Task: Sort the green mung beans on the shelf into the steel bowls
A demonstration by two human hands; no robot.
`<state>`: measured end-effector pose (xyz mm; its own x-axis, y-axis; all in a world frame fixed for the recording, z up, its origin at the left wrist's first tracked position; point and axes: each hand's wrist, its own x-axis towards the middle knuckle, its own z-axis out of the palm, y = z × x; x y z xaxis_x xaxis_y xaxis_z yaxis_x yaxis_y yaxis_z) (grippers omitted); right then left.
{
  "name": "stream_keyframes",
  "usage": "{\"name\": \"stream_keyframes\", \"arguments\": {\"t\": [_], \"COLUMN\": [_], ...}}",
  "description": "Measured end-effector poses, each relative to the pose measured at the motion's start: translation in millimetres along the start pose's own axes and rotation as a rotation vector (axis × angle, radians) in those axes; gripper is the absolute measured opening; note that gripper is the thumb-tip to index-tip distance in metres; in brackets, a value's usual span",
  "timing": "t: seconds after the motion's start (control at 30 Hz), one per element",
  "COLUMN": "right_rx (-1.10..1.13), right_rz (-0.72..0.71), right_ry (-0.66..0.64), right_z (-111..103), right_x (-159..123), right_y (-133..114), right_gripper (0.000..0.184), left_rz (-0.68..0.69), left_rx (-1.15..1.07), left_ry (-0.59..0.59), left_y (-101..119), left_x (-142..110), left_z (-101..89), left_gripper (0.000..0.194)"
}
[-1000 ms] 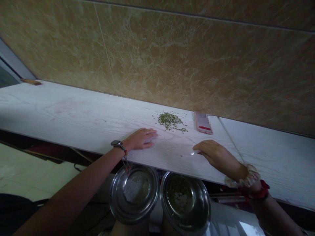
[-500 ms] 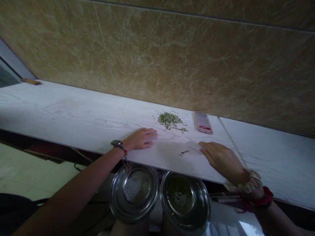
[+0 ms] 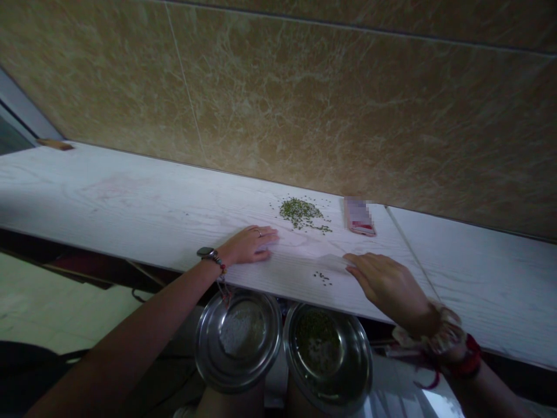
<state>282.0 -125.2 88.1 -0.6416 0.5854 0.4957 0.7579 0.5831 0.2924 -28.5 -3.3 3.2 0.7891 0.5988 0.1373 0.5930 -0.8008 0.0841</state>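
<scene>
My left hand [image 3: 252, 244] lies flat on the white wood-grain tabletop, fingers stretched and slightly apart, with nothing in it. Just beyond its fingertips is a pile of small green beans [image 3: 300, 212], loose at the edges. My right hand [image 3: 387, 284] pinches a thin, whitish, see-through sheet [image 3: 329, 262], which is hard to make out against the table. Nearer the front edge, a few loose beans [image 3: 322, 278] lie close to the sheet. Below the edge, one metal bowl [image 3: 202, 371] holds whitish grains; a second metal bowl [image 3: 364, 360] holds green beans.
A phone [image 3: 360, 217] with a blurred-out screen lies right of the pile, near the brown marbled wall [image 3: 278, 98]. A small wooden piece [image 3: 55, 144] sits at the far left. The narrow tabletop [image 3: 143, 203] has a seam on the right. Both bowls rest over the person's legs.
My right hand has shifted slightly left with the sheet. The few loose beans near the front edge have spread and moved a little towards the edge. My left hand stays put.
</scene>
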Motion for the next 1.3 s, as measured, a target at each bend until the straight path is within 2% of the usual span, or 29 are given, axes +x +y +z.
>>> {"name": "stream_keyframes", "arguments": {"t": [0.33,0.63,0.87,1.1,1.3], "right_rx": [0.149,0.242,0.274,0.371,0.317], "right_rz": [-0.104,-0.085,-0.08,-0.131,-0.082], "right_ry": [0.035,-0.046,0.016,-0.039,-0.077], "right_z": [1.7,-4.1,-4.3,-6.8,-10.1], "right_x": [-3.6,-9.5,-5.6,-6.5,-11.4], "right_y": [-4.0,-5.3,-6.5,-2.3,5.9], "right_gripper": [0.024,0.022,0.024,0.026,0.026], "left_rz": [0.019,0.031,0.032,0.012,0.018], "left_rx": [0.007,0.006,0.017,0.023,0.031], "left_ry": [0.019,0.026,0.027,0.013,0.018], "left_y": [-1.7,-2.7,-0.9,2.1,4.2], "left_x": [-1.0,-1.7,-0.9,0.3,0.7], "left_z": [2.4,3.4,1.9,-0.9,-3.0], "left_gripper": [0.044,0.043,0.043,0.043,0.042]}}
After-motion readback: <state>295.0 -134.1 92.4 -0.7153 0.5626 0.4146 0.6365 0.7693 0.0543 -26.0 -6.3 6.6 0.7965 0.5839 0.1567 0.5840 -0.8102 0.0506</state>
